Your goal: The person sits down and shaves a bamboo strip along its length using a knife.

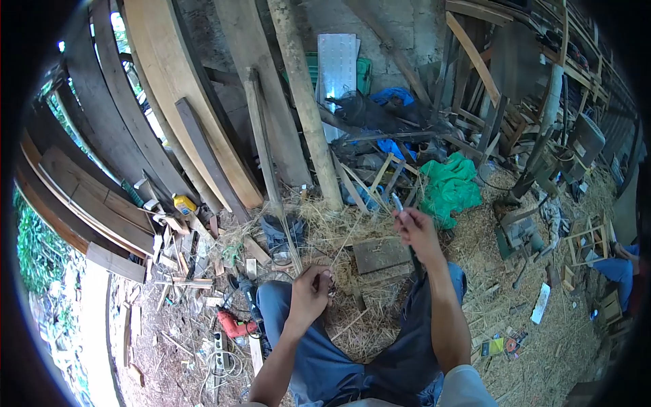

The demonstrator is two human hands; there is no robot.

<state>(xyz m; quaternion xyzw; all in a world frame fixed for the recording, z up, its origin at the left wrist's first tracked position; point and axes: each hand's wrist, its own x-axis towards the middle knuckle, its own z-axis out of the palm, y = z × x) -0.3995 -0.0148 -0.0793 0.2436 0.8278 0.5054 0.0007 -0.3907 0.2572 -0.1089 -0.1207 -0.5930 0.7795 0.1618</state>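
Observation:
My left hand (311,293) is closed above my left knee, its fingers wrapped round thin pale strips (293,252) like split bamboo or straw; the strips stick up past the knuckles. Further forward and to the right, my right hand (418,236) grips what looks like a small knife (397,201), its pale, blade-like end pointing up and its handle mostly covered by my fingers. The two hands are apart. Between my knees and just beyond them, a wooden block (382,256) lies on the straw-covered ground.
A red power drill (235,325) and a power strip (218,349) with a cable lie by my left leg. Green netting (450,186) is heaped ahead. Long planks (196,102) lean at the left. Another person's leg (616,275) shows at the right edge.

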